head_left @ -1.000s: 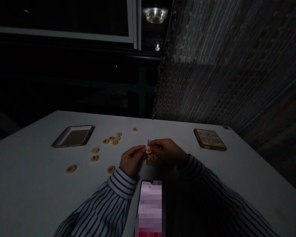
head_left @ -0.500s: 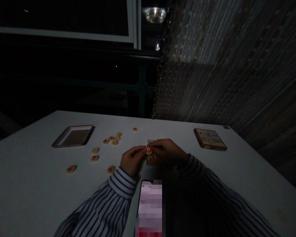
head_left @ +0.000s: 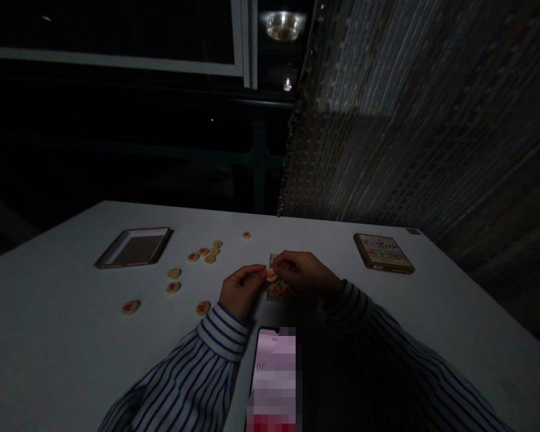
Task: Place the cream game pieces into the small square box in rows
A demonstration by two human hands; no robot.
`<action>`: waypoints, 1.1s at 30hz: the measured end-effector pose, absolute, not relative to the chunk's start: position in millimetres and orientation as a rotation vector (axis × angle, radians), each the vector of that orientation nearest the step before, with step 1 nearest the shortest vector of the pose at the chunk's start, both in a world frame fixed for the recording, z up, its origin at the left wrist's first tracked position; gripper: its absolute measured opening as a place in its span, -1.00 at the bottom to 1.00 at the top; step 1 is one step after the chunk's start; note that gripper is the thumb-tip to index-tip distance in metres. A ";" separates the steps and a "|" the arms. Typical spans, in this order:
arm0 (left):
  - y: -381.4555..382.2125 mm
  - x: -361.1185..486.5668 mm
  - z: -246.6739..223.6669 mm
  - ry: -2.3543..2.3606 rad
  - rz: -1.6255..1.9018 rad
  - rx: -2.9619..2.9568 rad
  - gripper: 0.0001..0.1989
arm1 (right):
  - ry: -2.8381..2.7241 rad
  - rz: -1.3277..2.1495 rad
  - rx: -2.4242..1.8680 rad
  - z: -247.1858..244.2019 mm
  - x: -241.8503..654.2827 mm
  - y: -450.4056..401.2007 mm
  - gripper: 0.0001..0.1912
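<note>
Over a small tray (head_left: 270,296) of Chinese chess pieces, my two hands meet in the middle of the table. A round, pale xiangqi piece with a red character (head_left: 272,275) is between their fingertips. My left hand (head_left: 242,293) pinches its left edge with thumb and fingers. From the other side, my right hand (head_left: 308,275) has its curled fingers against the piece's upper right. Below them, more red-marked pieces (head_left: 275,290) sit in the tray, partly hidden by my right hand.
Several loose pieces (head_left: 173,288) lie on the white table (head_left: 72,348) left of my hands. An open box half (head_left: 155,261) stands at the far left, a printed box lid (head_left: 384,252) at the right. A lit phone (head_left: 265,348) lies close to me. A string curtain (head_left: 342,150) hangs behind.
My right fingers have shifted very slightly at the top of the piece. Otherwise the hands, the loose pieces and the boxes stay where they were.
</note>
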State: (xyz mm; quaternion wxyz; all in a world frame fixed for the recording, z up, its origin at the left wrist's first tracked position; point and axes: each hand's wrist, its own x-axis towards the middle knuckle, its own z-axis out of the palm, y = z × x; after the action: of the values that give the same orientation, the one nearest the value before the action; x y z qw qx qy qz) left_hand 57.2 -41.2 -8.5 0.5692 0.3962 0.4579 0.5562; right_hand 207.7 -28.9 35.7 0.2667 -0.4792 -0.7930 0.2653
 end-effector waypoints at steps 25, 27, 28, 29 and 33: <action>-38.5 56.7 -12.4 0.978 1.327 0.789 -0.70 | -2.109 0.721 -1.300 34.8 206.5 -29.9 -0.78; -39.2 56.9 -11.8 0.959 1.320 0.791 -0.70 | -2.098 0.743 -1.305 34.8 205.9 -30.3 -0.78; -39.7 57.0 -11.3 0.945 1.316 0.794 -0.70 | -2.094 0.758 -1.308 35.0 205.7 -30.5 -0.78; -40.2 57.2 -10.7 0.933 1.312 0.796 -0.70 | -2.092 0.769 -1.312 35.3 205.5 -30.6 -0.77; -42.0 57.6 -8.2 0.927 1.293 0.788 -0.70 | -2.099 0.732 -1.325 36.2 205.4 -30.4 -0.76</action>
State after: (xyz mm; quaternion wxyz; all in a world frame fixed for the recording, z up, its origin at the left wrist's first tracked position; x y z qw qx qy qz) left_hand 57.6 -42.0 -8.2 0.6310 0.3443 0.4049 0.5650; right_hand 205.4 -30.4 36.2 0.2731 -0.4925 -0.7802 0.2721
